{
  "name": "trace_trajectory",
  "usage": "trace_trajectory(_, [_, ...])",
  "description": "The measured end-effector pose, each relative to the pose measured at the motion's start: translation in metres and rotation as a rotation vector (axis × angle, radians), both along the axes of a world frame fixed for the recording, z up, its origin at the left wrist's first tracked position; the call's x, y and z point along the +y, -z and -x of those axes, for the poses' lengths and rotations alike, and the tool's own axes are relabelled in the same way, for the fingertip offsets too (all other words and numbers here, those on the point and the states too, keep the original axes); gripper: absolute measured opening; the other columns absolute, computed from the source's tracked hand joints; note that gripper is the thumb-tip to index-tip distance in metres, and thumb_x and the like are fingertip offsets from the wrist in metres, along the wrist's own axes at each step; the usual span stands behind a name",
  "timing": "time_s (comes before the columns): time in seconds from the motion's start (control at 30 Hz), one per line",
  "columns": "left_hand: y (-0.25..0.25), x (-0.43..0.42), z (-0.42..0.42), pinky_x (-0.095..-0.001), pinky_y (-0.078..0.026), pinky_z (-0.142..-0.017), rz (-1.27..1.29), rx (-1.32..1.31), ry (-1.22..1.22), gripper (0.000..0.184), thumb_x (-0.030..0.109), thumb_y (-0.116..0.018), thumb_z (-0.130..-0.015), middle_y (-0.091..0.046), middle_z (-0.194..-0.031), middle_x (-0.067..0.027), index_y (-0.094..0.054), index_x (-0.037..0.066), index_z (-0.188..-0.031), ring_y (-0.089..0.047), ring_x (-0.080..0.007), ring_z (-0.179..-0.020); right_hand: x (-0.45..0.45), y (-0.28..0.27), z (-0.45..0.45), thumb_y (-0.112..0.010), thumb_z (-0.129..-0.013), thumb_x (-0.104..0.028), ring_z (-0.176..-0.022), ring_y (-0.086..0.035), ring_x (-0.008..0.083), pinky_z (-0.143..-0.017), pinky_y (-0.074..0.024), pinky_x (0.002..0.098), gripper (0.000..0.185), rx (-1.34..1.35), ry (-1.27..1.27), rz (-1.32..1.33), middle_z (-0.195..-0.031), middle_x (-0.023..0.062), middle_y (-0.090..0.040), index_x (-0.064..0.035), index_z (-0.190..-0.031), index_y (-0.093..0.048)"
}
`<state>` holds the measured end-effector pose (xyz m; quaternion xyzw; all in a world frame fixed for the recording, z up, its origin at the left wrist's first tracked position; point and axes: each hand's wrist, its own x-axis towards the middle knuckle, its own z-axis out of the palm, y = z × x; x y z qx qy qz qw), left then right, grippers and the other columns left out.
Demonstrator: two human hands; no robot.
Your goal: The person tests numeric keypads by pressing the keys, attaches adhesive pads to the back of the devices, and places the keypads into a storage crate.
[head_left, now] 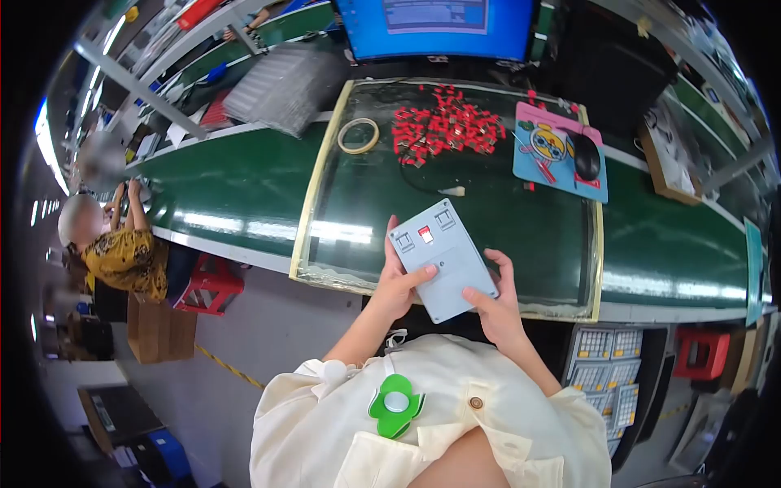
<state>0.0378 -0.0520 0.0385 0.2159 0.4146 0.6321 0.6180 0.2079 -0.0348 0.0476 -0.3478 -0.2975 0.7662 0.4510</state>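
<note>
Both hands hold a light grey keypad (pixel 443 264) above the front edge of the bench, its underside facing me. Two fold-out feet, corner screws and a small red-and-white piece (pixel 425 234) in a slot show on that underside. My left hand (pixel 398 281) grips the left edge, with the thumb lying across the back. My right hand (pixel 499 302) holds the lower right edge; its thumb presses the back and its index finger is raised off the side. Past the keypad, a cable end with a pale connector (pixel 457 192) lies on the mat.
A pile of small red-and-metal pieces (pixel 447 126) lies on the taped clear mat (pixel 325 236). Around it are a tape roll (pixel 358 136), a black mouse (pixel 586 157) and a monitor (pixel 439 32). Keypads (pixel 606 374) fill trays at lower right. Another person (pixel 122 244) sits left.
</note>
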Motion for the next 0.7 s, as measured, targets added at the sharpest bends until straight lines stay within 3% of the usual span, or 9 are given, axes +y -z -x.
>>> trace_trajectory(0.17, [0.01,0.002,0.021,-0.0405,-0.033,-0.103,-0.082,0.102,0.061,0.104,0.004,-0.071,-0.075,-0.029,-0.142,-0.0117,0.004,0.017,-0.147,-0.034,-0.025,-0.129,0.004,0.015,0.01,-0.07,-0.076,-0.002,-0.105,-0.05,0.0175,-0.083,-0.0472,0.0298,0.058,-0.06,-0.022,-0.075,-0.115,0.0116,-0.049,-0.0053,-0.124,-0.038])
trace_trajectory(0.2, [0.019,0.0,0.022,-0.0384,-0.031,-0.105,-0.161,0.408,0.155,0.103,0.005,-0.071,-0.075,-0.032,-0.14,-0.0118,0.003,0.014,-0.147,-0.035,-0.0251,-0.128,0.006,0.02,0.014,-0.07,-0.076,-0.003,-0.105,-0.05,0.0175,-0.084,-0.047,0.0302,0.057,-0.025,0.021,-0.076,-0.115,0.0112,-0.049,-0.0047,-0.124,-0.038])
trace_trajectory(0.23, [0.021,-0.001,0.018,-0.0389,-0.042,-0.096,-0.228,0.531,0.16,0.1,0.007,-0.071,-0.076,-0.038,-0.136,-0.0114,-0.001,0.012,-0.146,-0.042,-0.0242,-0.122,0.01,0.023,0.017,-0.07,-0.076,-0.003,-0.105,-0.05,0.0176,-0.085,-0.0468,0.0307,0.057,0.015,0.058,-0.082,-0.116,0.0108,-0.049,-0.0041,-0.124,-0.038])
trace_trajectory(0.3, [0.002,0.002,0.019,-0.0352,-0.054,-0.076,-0.018,0.206,0.201,0.089,0.007,-0.069,-0.077,-0.043,-0.13,-0.0098,-0.012,0.013,-0.144,-0.05,-0.0222,-0.114,0.02,0.032,0.011,-0.069,-0.077,-0.003,-0.107,-0.05,0.0189,-0.088,-0.0459,0.033,0.057,-0.23,-0.026,-0.389,-0.118,0.0095,-0.048,-0.0027,-0.125,-0.038])
trace_trajectory(0.37, [-0.005,0.012,0.036,-0.0305,-0.056,-0.061,0.019,0.081,0.136,0.076,0.007,-0.067,-0.079,-0.05,-0.123,-0.0079,-0.023,0.013,-0.141,-0.057,-0.0196,-0.104,0.027,0.03,0.0,-0.067,-0.078,-0.003,-0.116,-0.048,0.0207,-0.093,-0.0438,0.0333,0.046,-0.151,-0.12,-0.31,-0.123,0.011,-0.05,-0.001,-0.119,-0.048])
trace_trajectory(0.43, [-0.012,0.029,0.056,-0.0313,-0.057,-0.065,-0.079,0.09,0.011,0.065,0.007,-0.065,-0.082,-0.055,-0.118,-0.007,-0.031,0.012,-0.137,-0.06,-0.019,-0.1,0.036,0.041,-0.012,-0.068,-0.079,-0.007,-0.116,-0.049,0.0247,-0.095,-0.0419,0.0356,0.035,-0.33,0.046,-0.568,-0.125,0.0123,-0.051,-0.003,-0.111,-0.056])
trace_trajectory(0.5, [-0.015,0.048,0.084,-0.0317,-0.057,-0.066,-0.109,0.065,-0.124,0.062,0.006,-0.063,-0.083,-0.055,-0.118,-0.0075,-0.032,0.011,-0.137,-0.061,-0.02,-0.099,0.04,0.041,-0.033,-0.068,-0.079,-0.02,-0.12,-0.043,0.0359,-0.101,-0.0334,0.0439,0.032,-1.057,0.157,-0.891,-0.129,0.0097,-0.05,-0.0097,-0.108,-0.061])
trace_trajectory(0.57, [-0.022,0.066,0.114,-0.0356,-0.057,-0.072,-0.126,0.052,-0.208,0.063,0.006,-0.061,-0.084,-0.054,-0.121,-0.009,-0.03,0.012,-0.138,-0.06,-0.0221,-0.102,0.042,0.056,-0.045,-0.068,-0.078,-0.019,-0.123,-0.038,0.0363,-0.102,-0.0313,0.0454,0.03,-1.288,0.206,-0.921,-0.128,0.0088,-0.05,-0.0119,-0.106,-0.061])
trace_trajectory(0.7, [-0.033,0.094,0.158,-0.0424,-0.054,-0.081,-0.232,0.158,-0.267,0.064,0.008,-0.061,-0.083,-0.052,-0.125,-0.0107,-0.03,0.012,-0.139,-0.056,-0.0257,-0.109,0.043,0.059,-0.043,-0.067,-0.078,-0.02,-0.124,-0.037,0.0364,-0.103,-0.0274,0.0493,0.027,-1.339,0.12,-0.986,-0.125,0.0096,-0.051,-0.0139,-0.104,-0.062])
